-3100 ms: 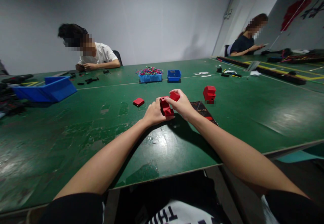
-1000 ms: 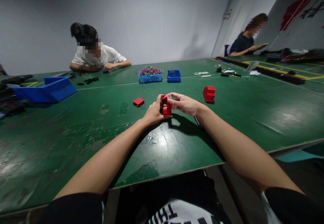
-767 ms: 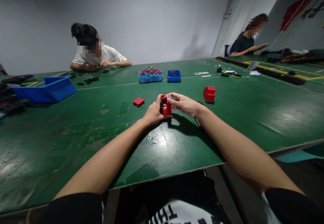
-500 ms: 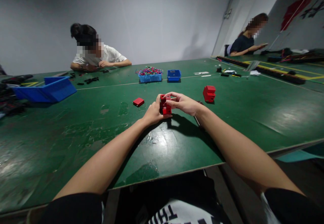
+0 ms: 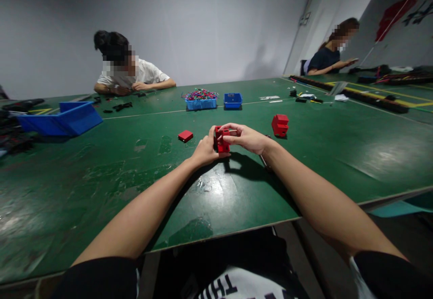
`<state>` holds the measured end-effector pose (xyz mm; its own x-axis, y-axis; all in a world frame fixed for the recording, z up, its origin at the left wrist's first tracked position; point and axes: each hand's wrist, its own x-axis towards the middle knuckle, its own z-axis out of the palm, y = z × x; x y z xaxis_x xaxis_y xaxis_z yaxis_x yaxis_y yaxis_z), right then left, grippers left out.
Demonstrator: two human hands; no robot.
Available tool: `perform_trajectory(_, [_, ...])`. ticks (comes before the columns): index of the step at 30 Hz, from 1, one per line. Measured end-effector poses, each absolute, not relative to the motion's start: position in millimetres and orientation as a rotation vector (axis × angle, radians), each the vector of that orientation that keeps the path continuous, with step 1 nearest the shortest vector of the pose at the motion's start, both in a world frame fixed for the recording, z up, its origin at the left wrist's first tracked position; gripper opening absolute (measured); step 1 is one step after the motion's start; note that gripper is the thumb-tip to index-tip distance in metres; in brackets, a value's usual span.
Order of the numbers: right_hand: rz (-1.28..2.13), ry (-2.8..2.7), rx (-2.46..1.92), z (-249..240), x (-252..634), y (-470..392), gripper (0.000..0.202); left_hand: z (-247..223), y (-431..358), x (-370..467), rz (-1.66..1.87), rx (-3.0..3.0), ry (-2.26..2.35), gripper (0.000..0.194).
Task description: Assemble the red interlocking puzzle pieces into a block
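A red block-like part point(image 5: 222, 146) with openings in it stands near the middle of the green table. My left hand point(image 5: 205, 149) is wrapped round its left side, thumb low and fingers behind. From the right, my right hand point(image 5: 244, 138) has its thumb and fingers closed on the same part's upper side. A flat red piece point(image 5: 186, 136) lies to the left of my hands. Farther right sits a larger red block point(image 5: 280, 125). Beneath my right wrist a thin dark object point(image 5: 264, 161) is partly hidden.
Beyond my hands are a blue bin point(image 5: 201, 104) heaped with coloured wires and a small blue bin point(image 5: 232, 101). A large blue tray point(image 5: 62, 121) is at left. Two people point(image 5: 147, 75) point(image 5: 324, 60) sit at the far side. Black parts point(image 5: 122, 107) lie at the back.
My right fingers have shifted slightly on the red part. My left hand and the other red pieces remain in nearly the same places.
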<state>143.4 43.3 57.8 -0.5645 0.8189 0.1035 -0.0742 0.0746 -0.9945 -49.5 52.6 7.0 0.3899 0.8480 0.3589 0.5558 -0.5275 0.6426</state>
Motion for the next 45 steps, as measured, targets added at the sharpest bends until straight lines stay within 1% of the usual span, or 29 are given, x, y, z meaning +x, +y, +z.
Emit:
perform_trajectory(17, [1.519,-1.708,-0.799,62.0,139.5,41.5,0.042,12.3,47.6,-49.5,0.893,2.321,1.241,0.105])
perform_trajectory(31, [1.5,-1.723,-0.789,61.6,139.6,41.2,0.039,9.0,50.1,-50.4,0.882,2.294,1.25,0.111])
perform_trajectory(39, [1.603,-1.647,-0.749,59.8,144.3,44.9,0.039,8.9,51.0,-50.6,0.907,2.297,1.201,0.111])
perform_trajectory(45, [1.607,-1.648,-0.759,60.9,141.7,42.8,0.034,6.6,52.3,-52.4,0.922,2.269,1.171,0.112])
